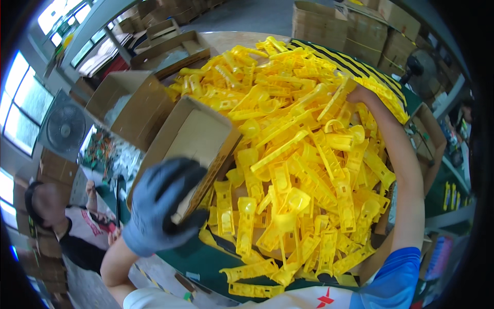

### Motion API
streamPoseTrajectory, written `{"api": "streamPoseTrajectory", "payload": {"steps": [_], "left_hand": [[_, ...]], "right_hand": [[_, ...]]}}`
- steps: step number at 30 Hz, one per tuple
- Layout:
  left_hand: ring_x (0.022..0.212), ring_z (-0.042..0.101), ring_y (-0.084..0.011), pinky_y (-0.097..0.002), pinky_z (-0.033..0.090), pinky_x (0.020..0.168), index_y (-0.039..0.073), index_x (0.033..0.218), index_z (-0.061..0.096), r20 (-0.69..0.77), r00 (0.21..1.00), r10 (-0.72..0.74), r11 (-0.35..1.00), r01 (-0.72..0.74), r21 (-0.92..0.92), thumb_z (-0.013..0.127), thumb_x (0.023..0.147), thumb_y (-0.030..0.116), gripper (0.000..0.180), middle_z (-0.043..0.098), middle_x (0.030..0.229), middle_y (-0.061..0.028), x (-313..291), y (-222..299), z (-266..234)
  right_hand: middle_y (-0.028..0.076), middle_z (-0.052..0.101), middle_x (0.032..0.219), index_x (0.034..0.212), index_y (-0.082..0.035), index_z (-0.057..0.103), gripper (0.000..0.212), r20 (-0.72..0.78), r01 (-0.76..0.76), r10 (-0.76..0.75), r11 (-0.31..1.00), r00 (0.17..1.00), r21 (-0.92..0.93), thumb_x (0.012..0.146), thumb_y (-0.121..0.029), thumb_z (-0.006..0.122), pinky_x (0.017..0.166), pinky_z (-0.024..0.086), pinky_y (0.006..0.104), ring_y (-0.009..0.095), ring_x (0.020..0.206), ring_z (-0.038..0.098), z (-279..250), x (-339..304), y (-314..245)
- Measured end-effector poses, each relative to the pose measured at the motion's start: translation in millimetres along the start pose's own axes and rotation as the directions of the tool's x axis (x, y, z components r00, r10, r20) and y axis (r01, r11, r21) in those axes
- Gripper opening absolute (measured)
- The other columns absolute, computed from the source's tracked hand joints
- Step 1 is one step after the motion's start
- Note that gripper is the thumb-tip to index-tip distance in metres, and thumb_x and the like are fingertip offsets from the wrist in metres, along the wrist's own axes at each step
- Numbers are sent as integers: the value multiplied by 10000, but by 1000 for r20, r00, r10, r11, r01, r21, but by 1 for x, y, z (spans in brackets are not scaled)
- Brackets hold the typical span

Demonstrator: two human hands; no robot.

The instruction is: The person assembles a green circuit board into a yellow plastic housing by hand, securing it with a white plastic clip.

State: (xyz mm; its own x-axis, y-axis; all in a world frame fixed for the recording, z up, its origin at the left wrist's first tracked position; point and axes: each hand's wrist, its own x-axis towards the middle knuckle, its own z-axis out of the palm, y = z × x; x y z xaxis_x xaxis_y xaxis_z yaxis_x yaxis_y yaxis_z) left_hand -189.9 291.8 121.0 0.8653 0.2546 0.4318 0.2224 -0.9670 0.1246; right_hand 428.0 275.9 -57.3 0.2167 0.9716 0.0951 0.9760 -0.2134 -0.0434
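A large heap of yellow plastic parts (288, 154), long channel-shaped pieces with rounded ends, covers the table in front of me. My left hand (167, 201), in a grey-blue glove, is over the near end of an open cardboard box (193, 136). Its thumb and fingers are spread apart, and the box's inside shows between them. My right hand (358, 95), bare, reaches to the far right of the heap. It closes around the end of a long yellow plastic part (337, 100); some of its fingers are hidden behind it.
More cardboard boxes (131, 110) stand left of the heap, with clear plastic bags inside. Black-and-yellow striped edging (355, 64) runs behind it. A person (85, 226) works at the left near a fan (64, 126). Stacked cartons (329, 28) stand at the back.
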Motion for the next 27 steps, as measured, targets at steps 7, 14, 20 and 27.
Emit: {"api": "streamPoseTrajectory", "payload": {"steps": [7,14,20,27], "left_hand": [[1248,429,-473,-595,363,1051,208,1259,603,288,946,-150,952,217,-216,792,666,488,683,450,1398,-202,-269,120,98],[1349,304,-473,-647,221,1114,274,1344,543,230,947,-222,931,277,-239,778,689,530,741,337,1480,-213,-295,155,158],[1342,297,-456,-631,237,1098,292,1356,528,83,965,-250,956,260,-135,774,691,480,734,337,1465,-201,-264,152,156],[1143,485,-359,-520,387,964,241,1228,588,-77,995,-68,967,47,-250,736,767,364,499,512,1268,-161,-256,148,197]], "right_hand": [[189,660,1186,1266,-25,598,506,173,-309,305,951,936,-4,889,-357,657,969,485,392,346,1127,615,-105,-63,-58],[193,624,1240,1254,-34,612,482,38,-135,140,984,989,-116,907,-367,640,1012,440,403,340,1180,574,-190,-198,-166],[144,665,1153,1201,-74,648,387,143,135,-182,948,973,287,857,-240,712,974,460,416,325,1097,609,-185,-381,-374],[120,706,999,1051,-64,719,214,218,-152,-33,618,975,771,854,-147,706,837,541,357,284,936,679,-45,-548,-473]]}}
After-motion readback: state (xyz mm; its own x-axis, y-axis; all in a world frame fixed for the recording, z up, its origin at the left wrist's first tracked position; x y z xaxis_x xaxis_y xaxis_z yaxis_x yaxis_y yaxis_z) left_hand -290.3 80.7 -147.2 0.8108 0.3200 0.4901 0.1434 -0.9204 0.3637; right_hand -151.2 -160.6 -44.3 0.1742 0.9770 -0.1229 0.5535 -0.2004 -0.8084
